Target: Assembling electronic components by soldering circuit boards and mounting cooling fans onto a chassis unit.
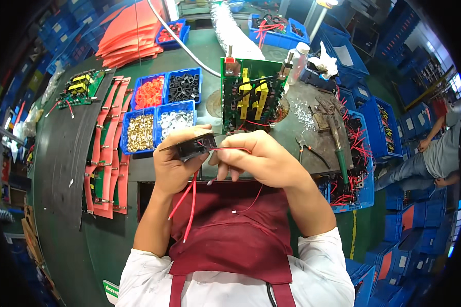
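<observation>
While the left hand (171, 161) grips a black part (190, 148), the right hand (266, 158) pinches red wire (229, 148) at the part's three o'clock.

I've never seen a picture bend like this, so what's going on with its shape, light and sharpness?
Head view: fisheye distortion bends the scene toward black, rounded borders; head view: the pale hose near the top is partly washed out; head view: the black part looks fairly sharp, while detail toward the picture's rim softens.
</observation>
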A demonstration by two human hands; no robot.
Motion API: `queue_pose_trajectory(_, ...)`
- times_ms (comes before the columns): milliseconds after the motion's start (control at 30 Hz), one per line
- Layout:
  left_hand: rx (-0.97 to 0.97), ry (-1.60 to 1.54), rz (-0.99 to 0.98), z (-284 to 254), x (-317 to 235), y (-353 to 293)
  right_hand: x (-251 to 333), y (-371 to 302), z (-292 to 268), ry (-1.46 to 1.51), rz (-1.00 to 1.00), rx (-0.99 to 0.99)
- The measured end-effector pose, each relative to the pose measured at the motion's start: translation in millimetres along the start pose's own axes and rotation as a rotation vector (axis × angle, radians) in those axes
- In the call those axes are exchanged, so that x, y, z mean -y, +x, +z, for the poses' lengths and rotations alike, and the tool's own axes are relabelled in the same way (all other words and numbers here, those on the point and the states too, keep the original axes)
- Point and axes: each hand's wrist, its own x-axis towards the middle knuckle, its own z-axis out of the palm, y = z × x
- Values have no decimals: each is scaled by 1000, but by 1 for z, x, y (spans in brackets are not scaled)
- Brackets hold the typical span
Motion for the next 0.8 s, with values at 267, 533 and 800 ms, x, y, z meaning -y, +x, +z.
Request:
queue_pose_trajectory(267, -35, 168, 30, 7, -3, 5, -9, 0, 18, -588, -231, -297)
queue_pose_trajectory(533, 2, 868, 398, 35, -85, 78, -31, -17, 21, -336, -289, -614)
queue_pose_trajectory(800, 102, 1291, 632, 90, -119, 153, -19, -31, 27, -300, -322, -842)
